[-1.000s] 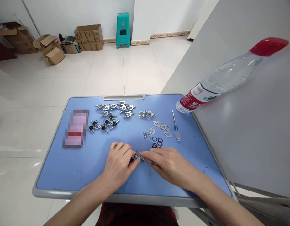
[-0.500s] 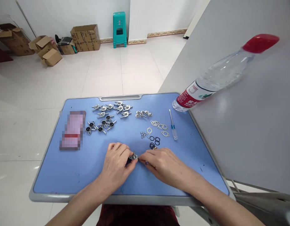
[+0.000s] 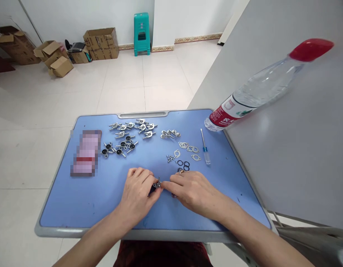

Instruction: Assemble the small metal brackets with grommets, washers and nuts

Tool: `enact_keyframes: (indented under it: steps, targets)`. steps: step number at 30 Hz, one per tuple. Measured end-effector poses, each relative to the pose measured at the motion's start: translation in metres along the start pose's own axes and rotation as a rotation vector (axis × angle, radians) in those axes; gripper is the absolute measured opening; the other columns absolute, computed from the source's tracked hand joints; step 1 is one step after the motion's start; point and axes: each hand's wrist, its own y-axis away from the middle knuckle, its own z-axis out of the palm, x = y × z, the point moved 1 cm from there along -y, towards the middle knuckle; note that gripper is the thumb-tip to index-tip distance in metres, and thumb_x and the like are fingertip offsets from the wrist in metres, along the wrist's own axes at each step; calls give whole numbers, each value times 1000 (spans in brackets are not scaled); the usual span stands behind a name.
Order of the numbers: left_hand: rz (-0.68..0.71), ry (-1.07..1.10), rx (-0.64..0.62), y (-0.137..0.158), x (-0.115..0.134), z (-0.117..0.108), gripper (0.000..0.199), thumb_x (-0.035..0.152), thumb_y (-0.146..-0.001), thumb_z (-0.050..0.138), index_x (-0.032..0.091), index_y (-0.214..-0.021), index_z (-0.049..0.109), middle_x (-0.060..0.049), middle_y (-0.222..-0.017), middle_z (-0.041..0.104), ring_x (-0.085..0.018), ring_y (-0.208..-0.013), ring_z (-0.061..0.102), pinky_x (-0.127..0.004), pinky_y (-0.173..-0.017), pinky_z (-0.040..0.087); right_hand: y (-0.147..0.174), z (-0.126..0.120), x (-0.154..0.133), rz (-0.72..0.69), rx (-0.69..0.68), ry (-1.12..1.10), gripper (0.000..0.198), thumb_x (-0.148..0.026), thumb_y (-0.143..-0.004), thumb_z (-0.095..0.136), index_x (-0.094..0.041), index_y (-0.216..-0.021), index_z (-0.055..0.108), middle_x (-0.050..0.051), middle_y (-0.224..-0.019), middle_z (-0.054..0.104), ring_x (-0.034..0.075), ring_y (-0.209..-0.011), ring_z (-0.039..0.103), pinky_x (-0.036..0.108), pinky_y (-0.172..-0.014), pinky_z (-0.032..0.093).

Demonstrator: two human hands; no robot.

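My left hand is closed on a small metal flanged fitting, pinched between thumb and fingers just above the table. A thin pin stands up from the fitting. My right hand is beside it, its index fingertip touching the fitting's right side and its other fingers curled under. Something small and dark reddish shows beneath that hand, too hidden to name. Just beyond the right hand lie black rubber rings, partly covered by it, tiny screws and flat metal flange plates.
Several metal fittings and black-faced ones lie on the blue table. Small metal parts, a screwdriver, a blurred pinkish object and a tall water bottle are also on it. A grey panel borders the right side.
My right index finger has moved slightly left and up onto the fitting, and the right hand now covers more of the black rings. My left hand keeps its hold.
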Motion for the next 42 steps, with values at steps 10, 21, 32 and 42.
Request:
enact_keyframes:
  steps: [10, 21, 32, 42]
  targets:
    - [9, -3, 4, 0, 0, 0, 8, 20, -88, 60, 19, -80, 57, -1, -79, 64, -18, -76, 56, -35, -71, 37, 3, 3, 2, 12, -4, -27, 31, -5, -91, 36, -18, -80, 62, 0, -60, 57, 12, -50, 44, 27, -52, 30]
    - [2, 14, -14, 0, -1, 0, 9, 20, -89, 59, 19, -81, 56, -1, -81, 65, -18, -77, 55, -36, -72, 37, 4, 10, 3, 133, -7, -198, 20, -9, -92, 43, -17, -89, 61, 0, -69, 64, 13, -55, 53, 26, -53, 33]
    - [0, 10, -5, 1, -1, 1, 10, 19, -89, 59, 17, -80, 56, -1, -80, 64, -17, -76, 55, -35, -73, 36, 3, 10, -2, 106, 20, -122, 25, -7, -91, 41, -17, -84, 62, -1, -64, 59, 12, -50, 47, 26, -50, 30]
    - [4, 18, -1, 0, -1, 2, 10, 19, -87, 62, 17, -80, 55, -1, -80, 63, -17, -77, 55, -35, -73, 36, 6, 3, 2, 71, 64, -165, 25, -7, -91, 43, -17, -100, 64, -1, -63, 58, 12, -52, 49, 25, -51, 34]
